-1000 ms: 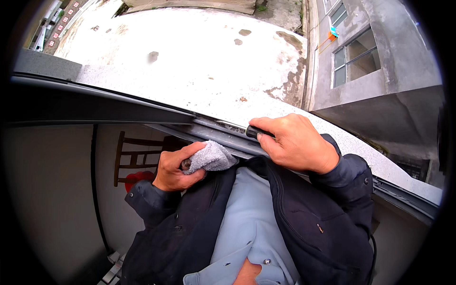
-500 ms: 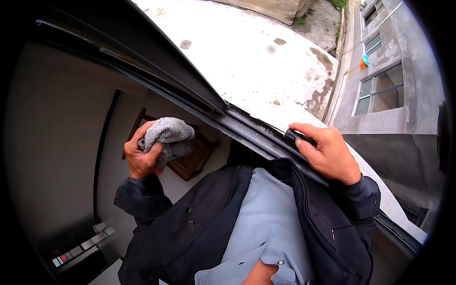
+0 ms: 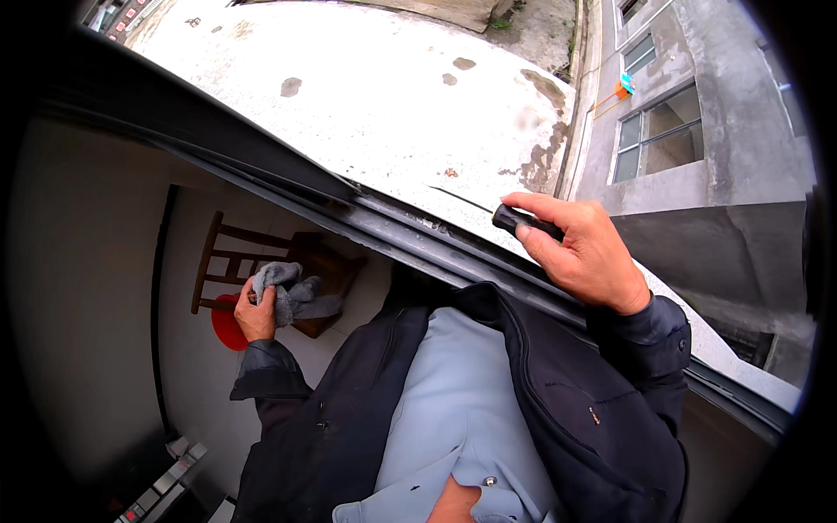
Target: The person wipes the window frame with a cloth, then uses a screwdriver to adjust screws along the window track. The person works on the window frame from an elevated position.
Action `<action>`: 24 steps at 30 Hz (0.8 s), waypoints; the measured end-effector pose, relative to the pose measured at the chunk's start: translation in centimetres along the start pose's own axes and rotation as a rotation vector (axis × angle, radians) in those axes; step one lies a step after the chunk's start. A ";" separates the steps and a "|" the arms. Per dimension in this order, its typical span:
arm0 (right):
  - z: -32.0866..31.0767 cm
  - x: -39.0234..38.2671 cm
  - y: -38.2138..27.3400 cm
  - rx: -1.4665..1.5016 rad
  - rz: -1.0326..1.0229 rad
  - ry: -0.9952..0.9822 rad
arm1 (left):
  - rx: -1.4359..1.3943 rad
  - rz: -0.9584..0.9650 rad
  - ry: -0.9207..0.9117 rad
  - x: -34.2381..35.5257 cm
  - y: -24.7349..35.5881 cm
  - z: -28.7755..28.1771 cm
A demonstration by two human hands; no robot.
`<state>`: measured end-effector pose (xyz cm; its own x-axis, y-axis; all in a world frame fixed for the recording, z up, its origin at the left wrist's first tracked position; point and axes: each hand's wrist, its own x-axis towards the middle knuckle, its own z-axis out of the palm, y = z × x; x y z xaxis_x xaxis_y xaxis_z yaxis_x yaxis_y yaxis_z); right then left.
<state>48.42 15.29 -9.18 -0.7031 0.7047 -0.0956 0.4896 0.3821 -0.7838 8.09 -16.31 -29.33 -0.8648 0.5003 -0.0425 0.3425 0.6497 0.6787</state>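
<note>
My left hand (image 3: pixel 256 311) is closed on a crumpled grey cloth (image 3: pixel 295 295), inside the room over a wooden chair. My right hand (image 3: pixel 575 248) grips a black handle (image 3: pixel 523 223) of a tool with a long thin dark shaft pointing up-left over the pale outer ledge. Just below it runs the dark metal window track (image 3: pixel 410 239), with bits of grit in it. A dark sash frame (image 3: pixel 218 122) stands along the track's left part.
Below in the room are the wooden chair (image 3: pixel 214 244), a round red object (image 3: pixel 227 324) and a row of small boxes (image 3: pixel 157 488) at lower left. Outside are a white yard surface (image 3: pixel 392 96) and a grey building (image 3: pixel 741 122) with windows (image 3: pixel 658 135) at the right.
My left hand has moved left and down, away from the track, with the cloth now hanging looser. My right hand is raised off the track, and the tool's shaft now shows over the ledge.
</note>
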 end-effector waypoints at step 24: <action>1.6 -5.5 -2.1 0.056 0.276 0.057 | 0.491 -0.247 -0.105 5.6 -22.2 0.2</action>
<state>50.41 9.65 -8.03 -0.5159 0.8106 -0.2770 0.6284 0.1384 -0.7655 -4.25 -27.86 -44.78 -0.9086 0.3370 -0.2467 0.2864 0.9327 0.2193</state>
